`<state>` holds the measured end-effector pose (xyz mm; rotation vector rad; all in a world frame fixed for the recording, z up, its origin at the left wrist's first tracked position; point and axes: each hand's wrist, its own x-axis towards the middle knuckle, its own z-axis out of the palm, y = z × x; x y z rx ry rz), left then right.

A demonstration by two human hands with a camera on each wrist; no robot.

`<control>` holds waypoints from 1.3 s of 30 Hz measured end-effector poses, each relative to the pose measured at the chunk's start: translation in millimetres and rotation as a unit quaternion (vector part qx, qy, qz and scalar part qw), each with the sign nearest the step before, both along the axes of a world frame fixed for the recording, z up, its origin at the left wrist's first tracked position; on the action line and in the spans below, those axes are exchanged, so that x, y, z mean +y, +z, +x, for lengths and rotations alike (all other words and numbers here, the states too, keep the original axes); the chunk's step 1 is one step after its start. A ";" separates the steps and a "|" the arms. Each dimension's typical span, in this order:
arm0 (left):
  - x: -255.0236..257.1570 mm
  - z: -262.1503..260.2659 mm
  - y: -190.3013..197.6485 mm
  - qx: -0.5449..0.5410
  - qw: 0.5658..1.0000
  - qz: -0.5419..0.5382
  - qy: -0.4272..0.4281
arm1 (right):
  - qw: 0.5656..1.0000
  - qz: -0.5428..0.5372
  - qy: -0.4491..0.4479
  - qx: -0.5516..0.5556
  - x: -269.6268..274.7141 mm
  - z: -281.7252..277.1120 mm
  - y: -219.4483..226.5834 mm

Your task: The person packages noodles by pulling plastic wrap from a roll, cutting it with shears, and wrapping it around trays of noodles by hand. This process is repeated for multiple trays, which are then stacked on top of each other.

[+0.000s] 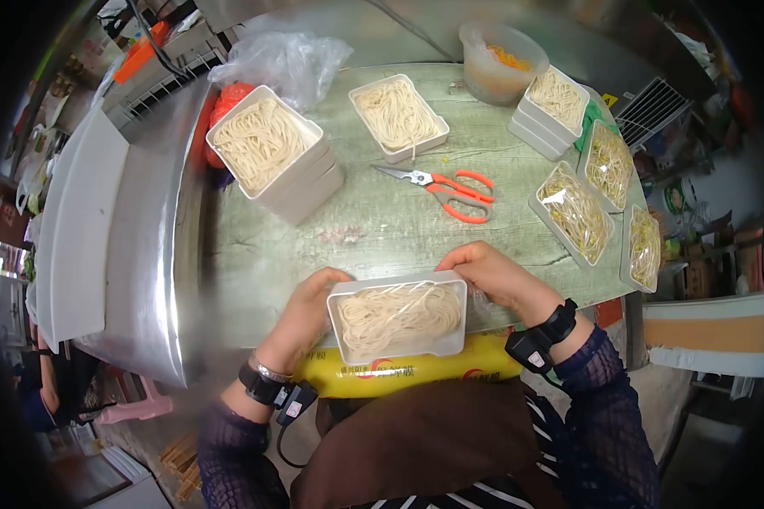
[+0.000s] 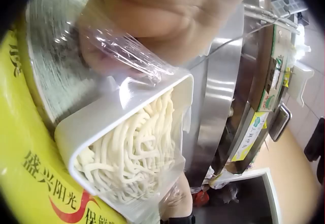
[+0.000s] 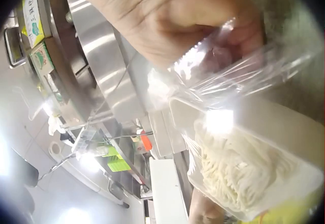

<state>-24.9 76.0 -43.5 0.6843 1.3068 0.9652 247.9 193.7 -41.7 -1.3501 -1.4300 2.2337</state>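
Note:
A white tray of noodles (image 1: 399, 316) with clear film over it is tilted up at the table's front edge, above a yellow film roll package (image 1: 373, 373). At its left end the left hand (image 1: 304, 310) pinches the film, fingers partly behind the tray. The right hand (image 1: 497, 276) is at the far right corner with its fingers curled on the film. In the left wrist view, film (image 2: 127, 56) stretches from the left hand (image 2: 152, 25) over the tray rim. The right wrist view has bunched film (image 3: 218, 76) under the right hand (image 3: 203, 25).
Orange-handled scissors (image 1: 463, 197) lie mid-table. Behind are an open noodle tray (image 1: 399, 114), stacked noodle trays (image 1: 272, 153) at left and more stacked trays (image 1: 552, 110) at right. Wrapped sprout trays (image 1: 573, 212) line the right edge. A plastic tub (image 1: 492, 81) and clear bags (image 1: 289, 64) stand at the back.

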 end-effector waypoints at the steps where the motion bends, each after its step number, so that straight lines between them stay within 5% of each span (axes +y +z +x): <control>1: -3.1 0.5 2.9 0.016 1.000 -0.010 -0.014 | 1.000 -0.006 -0.001 0.000 -1.2 2.6 0.3; 6: -15.6 -10.8 3.8 0.016 0.998 -0.048 -0.046 | 0.998 0.051 -0.033 0.025 -15.7 8.0 -12.2; 12: -31.2 -4.2 21.5 -0.117 0.993 -0.009 0.014 | 0.994 0.083 -0.030 0.060 -21.5 9.2 -15.3; 15: -34.8 -5.0 9.9 0.017 0.999 0.000 -0.044 | 0.994 0.066 -0.047 0.075 -24.7 10.9 -17.0; 22: -33.7 -2.3 8.4 0.082 0.994 0.048 -0.060 | 0.974 0.122 -0.092 0.167 -46.6 22.4 -24.3; 27: -31.1 -1.1 10.9 0.134 0.987 0.062 -0.071 | 0.970 0.237 -0.049 0.030 -56.5 8.2 -3.0; 30: -23.3 3.2 11.8 0.032 0.999 -0.020 -0.028 | 0.981 0.180 -0.065 0.020 -52.6 3.2 -5.0; 39: -52.8 6.8 10.6 -0.167 0.986 -0.019 0.012 | 0.990 -0.043 -0.075 0.115 -68.5 1.8 9.3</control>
